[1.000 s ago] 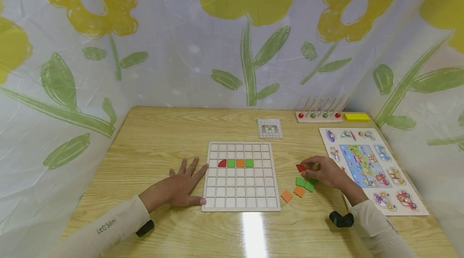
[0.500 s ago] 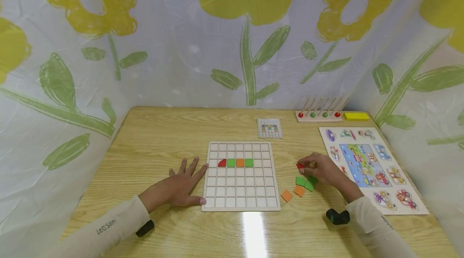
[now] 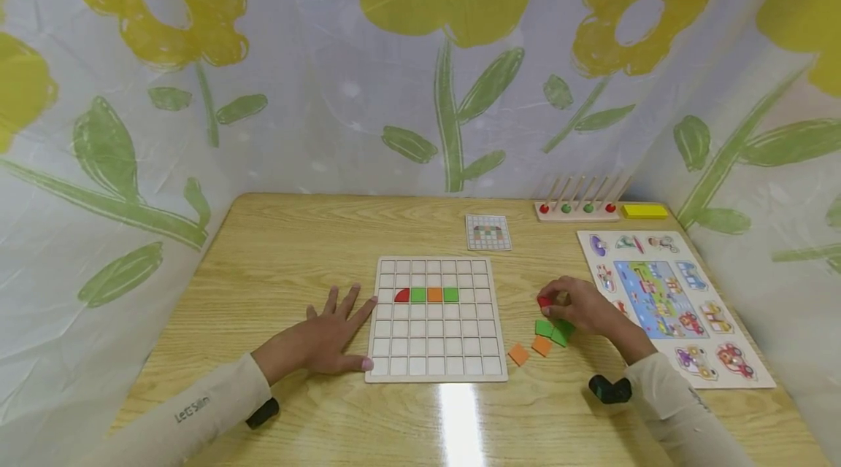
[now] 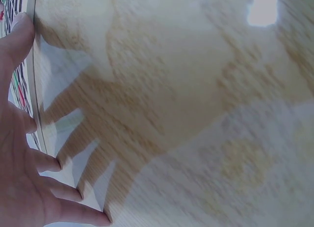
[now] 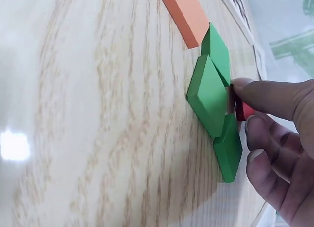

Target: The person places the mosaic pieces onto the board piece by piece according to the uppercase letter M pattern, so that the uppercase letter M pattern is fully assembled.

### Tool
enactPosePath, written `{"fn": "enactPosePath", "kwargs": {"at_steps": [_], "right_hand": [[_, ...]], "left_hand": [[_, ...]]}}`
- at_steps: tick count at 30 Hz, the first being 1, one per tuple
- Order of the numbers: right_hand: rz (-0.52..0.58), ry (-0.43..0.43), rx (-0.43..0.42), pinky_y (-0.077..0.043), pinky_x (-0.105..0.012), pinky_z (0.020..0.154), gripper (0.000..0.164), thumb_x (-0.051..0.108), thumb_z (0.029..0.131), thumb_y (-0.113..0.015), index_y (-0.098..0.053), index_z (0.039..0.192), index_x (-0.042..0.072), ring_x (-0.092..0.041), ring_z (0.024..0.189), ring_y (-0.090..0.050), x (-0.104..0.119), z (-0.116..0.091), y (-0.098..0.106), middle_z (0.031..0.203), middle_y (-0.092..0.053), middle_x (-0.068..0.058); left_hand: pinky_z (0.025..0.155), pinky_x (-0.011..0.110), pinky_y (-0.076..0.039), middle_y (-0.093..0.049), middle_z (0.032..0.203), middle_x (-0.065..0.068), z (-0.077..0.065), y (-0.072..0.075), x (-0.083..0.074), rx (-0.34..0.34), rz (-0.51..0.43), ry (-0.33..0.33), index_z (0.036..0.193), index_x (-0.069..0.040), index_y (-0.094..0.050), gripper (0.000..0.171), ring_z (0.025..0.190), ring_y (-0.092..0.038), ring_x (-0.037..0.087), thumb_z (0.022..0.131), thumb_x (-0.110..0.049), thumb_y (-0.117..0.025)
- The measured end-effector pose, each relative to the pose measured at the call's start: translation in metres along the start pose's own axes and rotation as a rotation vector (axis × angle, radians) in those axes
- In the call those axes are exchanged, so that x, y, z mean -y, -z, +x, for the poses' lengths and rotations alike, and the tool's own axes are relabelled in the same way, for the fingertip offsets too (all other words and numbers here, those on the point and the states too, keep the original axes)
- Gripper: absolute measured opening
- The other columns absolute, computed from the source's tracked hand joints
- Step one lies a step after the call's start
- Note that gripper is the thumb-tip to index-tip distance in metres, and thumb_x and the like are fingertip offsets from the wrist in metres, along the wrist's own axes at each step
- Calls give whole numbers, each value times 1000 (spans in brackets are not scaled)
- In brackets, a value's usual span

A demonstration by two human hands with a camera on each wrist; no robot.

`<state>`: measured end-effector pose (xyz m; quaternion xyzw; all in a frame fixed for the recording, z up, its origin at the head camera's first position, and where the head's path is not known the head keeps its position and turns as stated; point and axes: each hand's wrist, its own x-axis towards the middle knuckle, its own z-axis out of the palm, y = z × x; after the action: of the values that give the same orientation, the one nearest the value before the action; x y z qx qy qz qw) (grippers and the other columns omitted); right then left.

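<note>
My left hand (image 3: 328,339) lies on the table with fingers spread, thumb and index fingertip at the left edge of a square wooden grid board (image 3: 399,379). In one row of the board sit a red quarter-round tile (image 3: 403,295), a green tile (image 3: 418,295), an orange tile (image 3: 435,295) and another green tile (image 3: 450,295). To the right of the board, my right hand (image 3: 581,305) pinches a red tile (image 5: 244,111) between thumb and fingers, which partly cover it. Close by it in the right wrist view lie several green tiles (image 5: 211,94) and an orange tile (image 5: 186,16).
Two loose orange tiles (image 3: 518,354) lie near the board's right edge. A pattern card (image 3: 488,233) is behind the board. At right are a picture puzzle board (image 3: 716,372), a peg stand with beads (image 3: 578,217) and a yellow block (image 3: 644,211). Flowered cloth (image 3: 296,87) surrounds the table.
The red tile has turned in my right fingers, and less of it shows now. My right hand and wrist have shifted slightly left. My left hand has not moved.
</note>
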<state>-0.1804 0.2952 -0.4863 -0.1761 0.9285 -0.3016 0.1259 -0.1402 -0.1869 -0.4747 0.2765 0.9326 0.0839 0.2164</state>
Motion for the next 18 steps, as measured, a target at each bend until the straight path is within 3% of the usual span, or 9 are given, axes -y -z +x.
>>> {"fn": "enactPosePath", "kwargs": {"at_steps": [11, 18], "right_hand": [[34, 45, 42, -47, -26, 62, 13, 11, 95, -70, -68, 107, 11, -7, 68, -53, 4, 0, 0, 96, -66, -2], [55, 66, 65, -47, -26, 57, 22, 14, 99, -65, -67, 119, 8, -8, 63, -53, 9, 0, 1, 96, -67, -5]], "left_hand": [[95, 86, -25, -4, 165, 30, 0, 0, 0, -2, -6, 0, 163, -12, -14, 104, 144, -8, 65, 89, -72, -56], [95, 85, -26, -5, 165, 31, 0, 1, -1, -4, -3, 1, 162, -12, -14, 104, 144, -8, 65, 89, -72, -56]]}}
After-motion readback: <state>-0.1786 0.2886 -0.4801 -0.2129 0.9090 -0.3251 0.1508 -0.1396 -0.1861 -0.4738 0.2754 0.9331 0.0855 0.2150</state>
